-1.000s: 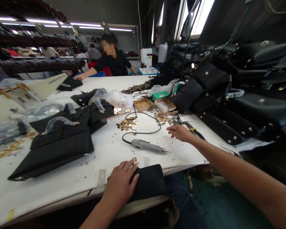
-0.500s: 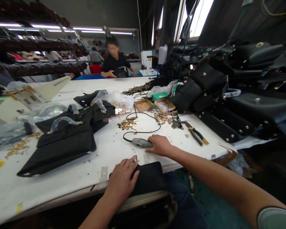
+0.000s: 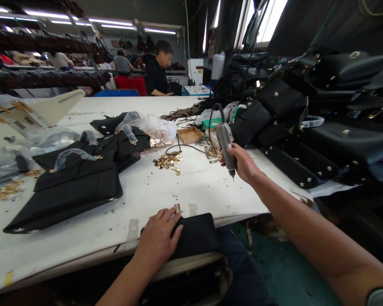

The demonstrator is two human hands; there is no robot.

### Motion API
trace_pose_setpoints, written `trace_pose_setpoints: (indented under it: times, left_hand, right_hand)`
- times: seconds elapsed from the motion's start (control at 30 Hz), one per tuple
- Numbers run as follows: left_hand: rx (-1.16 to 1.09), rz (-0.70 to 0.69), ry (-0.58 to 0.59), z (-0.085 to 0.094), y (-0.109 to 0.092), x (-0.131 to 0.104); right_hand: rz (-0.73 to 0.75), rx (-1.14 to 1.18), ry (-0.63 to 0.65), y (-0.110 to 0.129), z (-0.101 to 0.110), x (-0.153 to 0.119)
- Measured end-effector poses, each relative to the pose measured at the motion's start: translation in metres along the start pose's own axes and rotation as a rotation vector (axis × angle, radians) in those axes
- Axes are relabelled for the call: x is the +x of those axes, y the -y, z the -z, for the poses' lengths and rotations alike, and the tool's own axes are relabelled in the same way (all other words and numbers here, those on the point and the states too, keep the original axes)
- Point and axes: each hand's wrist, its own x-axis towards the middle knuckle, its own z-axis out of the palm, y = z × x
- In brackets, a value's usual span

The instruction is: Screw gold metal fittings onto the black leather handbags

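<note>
My right hand [image 3: 243, 163] grips a grey electric screwdriver [image 3: 225, 142], held upright above the white table [image 3: 194, 191] with its tip pointing down and its black cord trailing back. My left hand [image 3: 158, 240] lies flat, fingers spread, on a black bag [image 3: 198, 238] at the table's near edge. A small gold fitting [image 3: 178, 208] sits on the bag at my fingertips. A pile of gold metal fittings [image 3: 167, 162] lies on the table beyond.
Black bags [image 3: 79, 178] with plastic-wrapped handles lie at the left. Two small cardboard boxes [image 3: 190, 135] of hardware and clear plastic bags [image 3: 153, 127] sit mid-table. Many black bags [image 3: 306, 114] are stacked along the right. A person in black [image 3: 158, 74] stands at the far end.
My right hand reached from the far right of the table to the screwdriver, took hold of it and lifted it upright. My left hand stayed on the black bag.
</note>
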Motion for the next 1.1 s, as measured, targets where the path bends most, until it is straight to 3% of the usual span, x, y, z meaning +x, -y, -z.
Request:
trace_pose_setpoints:
  times: [0.1,0.27,0.43,1.1]
  left_hand:
    - [0.002,0.018,-0.017,0.001,-0.003,0.003]
    - [0.036,0.02,-0.028,0.0,-0.007,0.005]
    - [0.061,0.005,-0.067,-0.002,-0.007,0.004]
    - [0.083,-0.002,-0.063,-0.003,-0.008,0.003]
  right_hand:
    - [-0.003,0.017,-0.19,-0.007,0.01,0.007]
    - [-0.041,-0.018,-0.391,-0.038,-0.002,0.007]
    - [-0.036,-0.03,-0.409,-0.053,-0.012,0.005]
    - [-0.042,-0.035,-0.399,-0.07,-0.014,0.007]
